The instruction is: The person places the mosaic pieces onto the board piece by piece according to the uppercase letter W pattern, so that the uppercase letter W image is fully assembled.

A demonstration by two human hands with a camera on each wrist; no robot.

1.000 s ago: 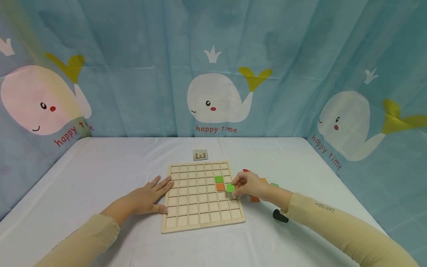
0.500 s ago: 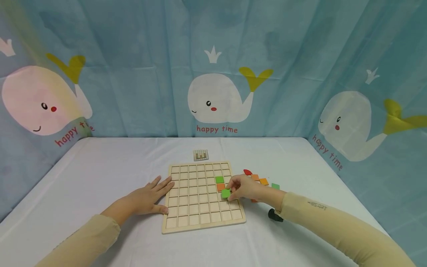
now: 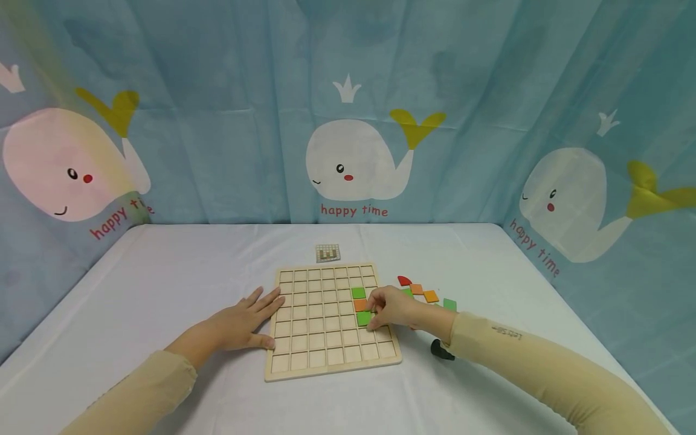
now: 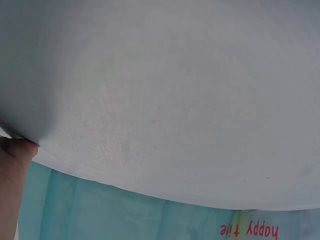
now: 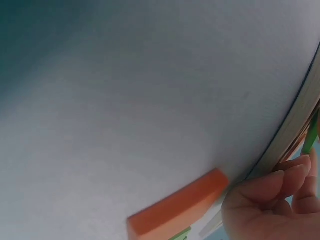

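Observation:
A wooden grid board [image 3: 307,356] lies on the white table. Three square tiles form a column on its right half: a green tile [image 3: 358,293], an orange tile [image 3: 360,305] and a nearer green tile [image 3: 364,319]. My right hand [image 3: 393,307] pinches that nearer green tile at its right side with thumb and finger. In the right wrist view, the curled fingers [image 5: 295,175] meet a green tile's edge [image 5: 311,134] over the board's rim. With fingers spread, my left hand [image 3: 239,320] rests along the board's left edge; only part of it shows in the left wrist view.
Right of the board lie loose pieces: a red rounded piece [image 3: 404,281], orange tiles [image 3: 431,296] and a green tile [image 3: 449,304], some partly hidden by the right arm. A black object [image 3: 441,350] lies nearer. Behind the board is a small pattern card [image 3: 328,253].
My right hand has carried the green tile leftward and down into the cell just nearer than the orange tile. The left hand has stayed in place.

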